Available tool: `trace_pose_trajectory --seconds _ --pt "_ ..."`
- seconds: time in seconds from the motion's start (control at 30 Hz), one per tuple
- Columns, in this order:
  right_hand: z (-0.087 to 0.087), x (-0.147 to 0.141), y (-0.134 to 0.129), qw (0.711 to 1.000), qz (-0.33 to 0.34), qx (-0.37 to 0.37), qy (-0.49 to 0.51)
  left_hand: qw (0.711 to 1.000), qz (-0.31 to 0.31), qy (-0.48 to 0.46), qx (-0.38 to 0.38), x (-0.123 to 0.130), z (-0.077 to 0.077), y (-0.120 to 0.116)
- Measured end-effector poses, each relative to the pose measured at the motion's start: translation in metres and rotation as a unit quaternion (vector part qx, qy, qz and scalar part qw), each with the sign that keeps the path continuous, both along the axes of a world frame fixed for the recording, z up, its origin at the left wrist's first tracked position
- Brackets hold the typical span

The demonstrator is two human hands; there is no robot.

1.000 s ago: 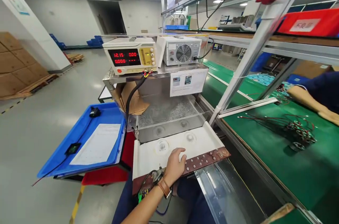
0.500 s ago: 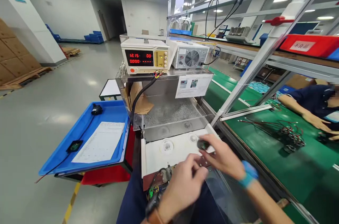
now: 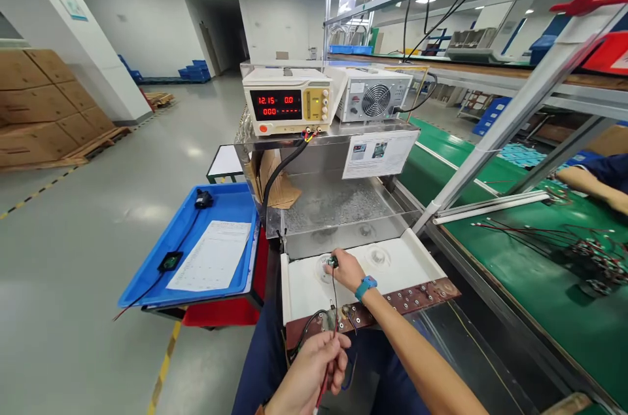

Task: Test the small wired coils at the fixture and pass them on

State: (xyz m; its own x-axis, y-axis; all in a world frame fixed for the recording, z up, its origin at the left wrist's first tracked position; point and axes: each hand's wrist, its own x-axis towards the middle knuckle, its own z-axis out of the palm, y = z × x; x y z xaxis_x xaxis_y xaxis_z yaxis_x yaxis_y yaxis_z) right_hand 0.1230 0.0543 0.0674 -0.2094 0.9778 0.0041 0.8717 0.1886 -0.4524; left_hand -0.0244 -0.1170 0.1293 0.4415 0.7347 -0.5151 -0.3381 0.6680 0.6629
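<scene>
A small dark part with a green face [image 3: 333,261] is pinched in the fingers of my right hand [image 3: 347,269], just over the left round fitting of the white tray [image 3: 304,300]. From that part a thin dark cable runs down to my left hand [image 3: 321,362], whose fingers are closed round its red lead [image 3: 322,389]. The right round fitting [image 3: 377,258] lies uncovered. Along the tray's near edge runs a brown strip [image 3: 412,297] with metal studs and wires. My left hand is below this strip, near my lap.
A power supply [image 3: 288,103] showing 12.15 stands on the metal shelf behind. At left, a blue tray [image 3: 132,284] holds a paper sheet [image 3: 210,254] and a cabled black device [image 3: 203,198]. Wires [image 3: 589,254] lie on the green belt; another person's arm [image 3: 589,184] is at right.
My right hand has moved left with the dark part, from the right fitting to the left one. My left hand has dropped lower and now holds the lead. The view has turned right-to-left slightly.
</scene>
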Motion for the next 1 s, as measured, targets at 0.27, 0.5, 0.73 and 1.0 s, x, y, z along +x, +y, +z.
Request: trace_pose_trajectory --seconds 0.27,0.5,0.73,1.0 --pt "0.000 -0.023 0.013 0.989 -0.097 -0.047 -0.103 0.999 -0.044 0.021 -0.021 0.018 -0.008 -0.013" --pt "-0.006 -0.038 0.008 0.982 -0.145 -0.071 -0.095 0.999 -0.005 0.036 -0.022 0.019 -0.006 -0.022" --pt "-0.007 -0.015 0.004 0.988 -0.088 -0.106 -0.071 0.996 0.031 0.084 0.014 0.014 -0.002 -0.022" --pt "-0.014 0.012 0.008 0.995 0.082 -0.050 -0.027 0.993 0.038 0.066 0.087 0.001 0.019 0.020"
